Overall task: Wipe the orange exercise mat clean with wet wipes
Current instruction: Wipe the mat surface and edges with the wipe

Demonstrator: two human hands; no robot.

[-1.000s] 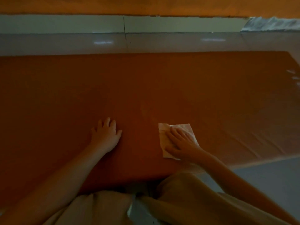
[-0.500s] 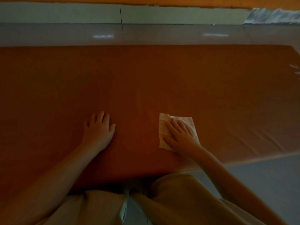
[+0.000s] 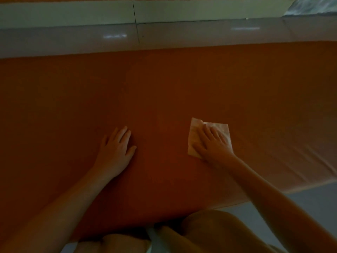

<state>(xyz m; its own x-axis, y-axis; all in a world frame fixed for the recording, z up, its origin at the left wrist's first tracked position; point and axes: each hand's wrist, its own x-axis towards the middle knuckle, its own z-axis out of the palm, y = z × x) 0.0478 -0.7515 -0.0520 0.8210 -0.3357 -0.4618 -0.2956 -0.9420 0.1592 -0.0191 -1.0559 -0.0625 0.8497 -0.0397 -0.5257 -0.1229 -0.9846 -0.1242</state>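
Head view: looks down on an orange exercise mat (image 3: 164, 88) spread flat across a glossy tiled floor (image 3: 73, 41), reaching from the left edge of the picture to the right; shows pale-trousered knees (image 3: 209, 232) tucked at its near edge; finds a left hand (image 3: 116, 148) resting palm-down on bare mat left of centre, fingers straight and close together, holding nothing; finds a right hand (image 3: 211, 145) well apart to the right, laid flat with fingers slightly fanned, pressing a wet wipe (image 3: 194, 130) onto the mat; leaves the wipe's far and left margins peeping out beyond the fingers, near part hidden under the palm; catches something crinkled and silvery (image 3: 313, 6) at the far right corner, too blurred to name. Probably handles as thin, limp, damp and very light, that wipe; apt to bunch or roll if dragged by one corner; better driven through its middle under a flat, spread palm than pinched at an edge. Seems soft and pliable, the mat, judging by shallow creases toward the near right; likely to ruck or creep on such a shiny floor; best braced with the free palm beside the stroke.
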